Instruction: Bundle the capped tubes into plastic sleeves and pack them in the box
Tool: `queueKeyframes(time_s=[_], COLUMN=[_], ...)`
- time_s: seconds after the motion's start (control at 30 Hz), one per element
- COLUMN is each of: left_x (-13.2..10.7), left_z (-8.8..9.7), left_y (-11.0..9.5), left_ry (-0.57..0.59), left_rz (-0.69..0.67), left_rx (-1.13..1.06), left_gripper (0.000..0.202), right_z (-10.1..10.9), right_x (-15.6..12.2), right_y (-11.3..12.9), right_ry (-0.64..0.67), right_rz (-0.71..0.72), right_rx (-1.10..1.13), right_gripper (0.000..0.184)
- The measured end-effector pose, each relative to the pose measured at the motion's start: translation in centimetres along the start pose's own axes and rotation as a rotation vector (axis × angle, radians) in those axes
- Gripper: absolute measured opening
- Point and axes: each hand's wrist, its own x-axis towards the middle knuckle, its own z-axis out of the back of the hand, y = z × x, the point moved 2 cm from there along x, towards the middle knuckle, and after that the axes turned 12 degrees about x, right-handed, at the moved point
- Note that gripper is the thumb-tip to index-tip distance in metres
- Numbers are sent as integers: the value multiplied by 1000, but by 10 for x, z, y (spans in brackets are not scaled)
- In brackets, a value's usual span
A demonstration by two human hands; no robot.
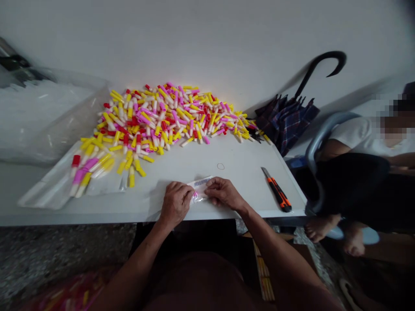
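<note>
Though small, one packet (200, 191) in the grip of two hands (176, 200) (226, 192), one cutter (276, 189) nearby.

Plaid umbrella (290, 119) (crook-handled), grey chair (311, 151), seated person (353, 134)

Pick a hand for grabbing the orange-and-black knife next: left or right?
Right, I'd say. The right hand is nearer the knife; the left hand is farther, beyond the small packet. Both seem to grip that packet, so the right would need to release first.
</note>
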Motion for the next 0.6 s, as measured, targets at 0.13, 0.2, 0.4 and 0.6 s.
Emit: queueKeyframes(time_s=[0.13,0.2,0.4,0.6], left_x=[1,1,0,-1], left_z=[1,2,1,-1], left_y=[-1,-2,0,1], left_ry=[-9,-5,0,8], left_rz=[-8,-14,-15,-15], left_rx=[-10,-8,-8,13], left_gripper=[19,18,16,15], right_z=[10,12,8,-11], right_x=[-7,-9,-9,-8], right_y=[7,10,14,0], right_ry=[-8,55,127,-33], right_rz=[41,45,112,291], right_rx=[-110,-150,-212,-631], right_gripper=[33,28,63,50])
